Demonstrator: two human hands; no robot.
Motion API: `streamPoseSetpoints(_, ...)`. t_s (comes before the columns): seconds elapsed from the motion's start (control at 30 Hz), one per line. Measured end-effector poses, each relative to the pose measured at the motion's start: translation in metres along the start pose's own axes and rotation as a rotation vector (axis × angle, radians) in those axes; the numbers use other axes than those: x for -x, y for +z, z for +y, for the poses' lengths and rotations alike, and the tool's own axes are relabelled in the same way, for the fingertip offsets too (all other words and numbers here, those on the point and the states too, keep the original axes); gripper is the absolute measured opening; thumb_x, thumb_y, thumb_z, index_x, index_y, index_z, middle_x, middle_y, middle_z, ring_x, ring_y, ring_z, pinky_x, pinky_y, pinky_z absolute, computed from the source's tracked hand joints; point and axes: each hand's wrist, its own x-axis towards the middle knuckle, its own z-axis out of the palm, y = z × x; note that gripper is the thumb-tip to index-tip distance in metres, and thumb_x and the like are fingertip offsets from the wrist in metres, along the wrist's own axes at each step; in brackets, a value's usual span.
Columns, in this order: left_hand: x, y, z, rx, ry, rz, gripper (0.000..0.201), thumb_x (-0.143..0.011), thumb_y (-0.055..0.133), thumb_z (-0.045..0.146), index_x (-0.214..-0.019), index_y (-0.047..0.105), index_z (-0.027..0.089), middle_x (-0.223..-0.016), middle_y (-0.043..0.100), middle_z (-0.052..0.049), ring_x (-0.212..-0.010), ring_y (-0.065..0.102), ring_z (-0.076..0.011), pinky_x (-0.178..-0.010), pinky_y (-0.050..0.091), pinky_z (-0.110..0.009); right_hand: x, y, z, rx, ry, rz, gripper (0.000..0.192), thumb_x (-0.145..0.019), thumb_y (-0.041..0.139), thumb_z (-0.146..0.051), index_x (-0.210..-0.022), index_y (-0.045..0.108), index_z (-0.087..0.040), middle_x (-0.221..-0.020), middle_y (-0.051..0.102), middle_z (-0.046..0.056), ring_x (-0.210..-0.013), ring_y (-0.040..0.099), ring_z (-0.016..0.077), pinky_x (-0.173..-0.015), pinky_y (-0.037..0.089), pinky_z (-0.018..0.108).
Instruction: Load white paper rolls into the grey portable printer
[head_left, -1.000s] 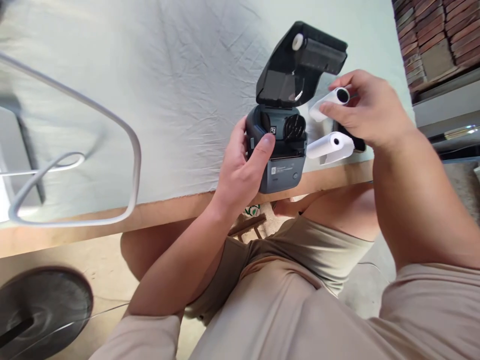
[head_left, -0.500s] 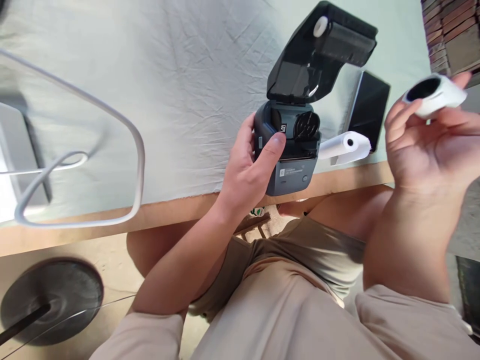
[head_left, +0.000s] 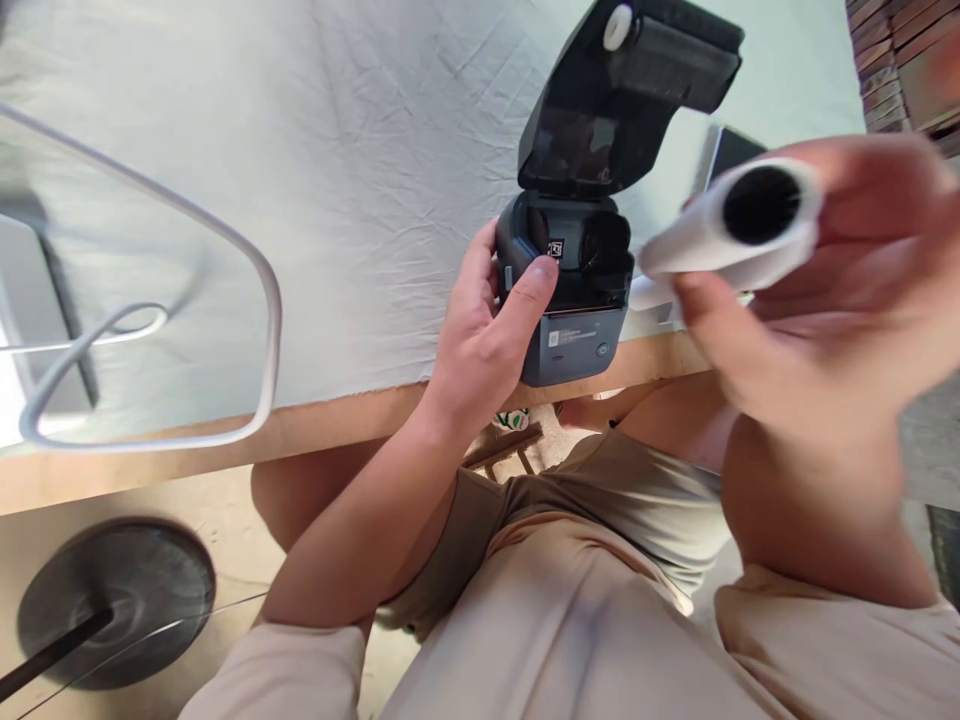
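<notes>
Setting: a table (head_left: pixel 322 425) with a bare wooden front edge, covered by a creased pale green cloth (head_left: pixel 360 180); a brick wall (head_left: pixel 889 50) shows at the upper right. The person sits at the near edge, knees under the table.

Item 1, label printer (head_left: pixel 570 300): small and dark grey, at the table's front edge, front panel and buttons toward the person. Its lid (head_left: pixel 622 90) is hinged fully back and stands open, tilted up and away. The paper bay is exposed and holds no roll; a round black spindle cap shows inside.

Item 2, left hand (head_left: pixel 487 340): clasped on the printer's left flank, thumb lying across the top front corner.

Item 3, right hand (head_left: pixel 810 310): raised close to the camera and blurred, fingers and thumb closed about a white paper roll (head_left: pixel 739 230).

Item 4, paper roll: in the air to the right of the printer, above the table edge, apart from the bay. Its long axis runs roughly from left to right and toward the camera, the hollow dark core end pointing at the viewer's upper right.

Status, as judged: lid opened, bay vacant, roll picked up; seating the roll and closing the lid remain undone.

Other: a white cable (head_left: pixel 225 250) looped over the cloth at left; a black round base (head_left: pixel 112 600) on the floor; part of a dark flat object (head_left: pixel 731 150) behind the roll.
</notes>
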Motion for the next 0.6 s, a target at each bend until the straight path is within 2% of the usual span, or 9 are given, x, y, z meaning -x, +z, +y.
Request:
streamPoseSetpoints(0.07,0.001,0.002,0.002,0.024,-0.002,0.011,0.057,-0.103,0.082,0.068,-0.142,0.063,0.03,-0.148,0.076,-0.009,-0.155,0.069,-0.0343,-0.133,0.058,-0.048,-0.012,0.008,-0.011,0.196,-0.135,-0.11,0.076,-0.104,0.07,-0.031,-0.175,0.046,-0.042,-0.152,0.073,0.002,-0.133,0.078,0.0201,-0.114,0.07,0.04)
streamPoseSetpoints(0.13,0.003,0.005,0.004,0.039,-0.015,0.02,0.058,-0.102,0.084,0.067,-0.143,0.063,0.031,-0.147,0.076,-0.009,-0.154,0.07,-0.0342,-0.133,0.058,-0.048,-0.021,0.009,-0.013,0.358,-0.162,-0.222,0.073,-0.102,0.07,-0.025,-0.171,0.051,-0.037,-0.157,0.073,0.004,-0.136,0.079,0.0215,-0.113,0.069,0.04)
streamPoseSetpoints(0.23,0.005,0.009,0.009,0.043,-0.045,0.046,0.059,-0.102,0.083,0.068,-0.142,0.063,0.03,-0.145,0.077,-0.009,-0.156,0.069,-0.0361,-0.13,0.06,-0.048,-0.029,0.005,-0.007,0.479,-0.149,-0.342,0.054,-0.1,0.073,-0.024,-0.153,0.067,-0.033,-0.139,0.082,0.004,-0.123,0.084,0.0224,-0.104,0.067,0.039)
streamPoseSetpoints(0.3,0.006,0.012,0.014,0.061,-0.064,0.075,0.056,-0.103,0.083,0.066,-0.14,0.064,0.029,-0.143,0.077,-0.009,-0.157,0.068,-0.0363,-0.128,0.061,-0.047,-0.032,0.003,-0.003,0.495,-0.187,-0.338,0.038,-0.104,0.072,-0.025,-0.141,0.074,-0.032,-0.134,0.083,0.005,-0.121,0.083,0.0212,-0.099,0.065,0.037)
streamPoseSetpoints(0.4,0.008,0.017,0.022,0.12,-0.101,0.117,0.045,-0.106,0.081,0.055,-0.139,0.064,0.028,-0.145,0.076,-0.007,-0.154,0.069,-0.0319,-0.13,0.058,-0.043,-0.031,0.005,0.0,0.508,-0.29,-0.261,0.025,-0.108,0.073,-0.027,-0.132,0.078,-0.031,-0.121,0.082,0.004,-0.113,0.08,0.0193,-0.09,0.056,0.037)
streamPoseSetpoints(0.5,0.009,0.021,0.028,0.147,-0.133,0.142,0.034,-0.109,0.076,0.045,-0.136,0.065,0.026,-0.145,0.076,-0.006,-0.152,0.068,-0.0287,-0.13,0.057,-0.041,-0.025,0.006,-0.001,0.51,-0.359,-0.242,0.022,-0.106,0.077,-0.024,-0.127,0.078,-0.03,-0.111,0.081,0.001,-0.105,0.076,0.0179,-0.09,0.051,0.039)
streamPoseSetpoints(0.6,0.011,0.021,0.032,0.151,-0.149,0.135,0.034,-0.109,0.077,0.049,-0.133,0.066,0.027,-0.141,0.077,-0.005,-0.15,0.069,-0.0285,-0.127,0.058,-0.039,-0.017,0.004,-0.006,0.468,-0.404,-0.254,0.024,-0.104,0.078,-0.018,-0.125,0.076,-0.029,-0.11,0.08,-0.002,-0.107,0.073,0.016,-0.09,0.05,0.038)
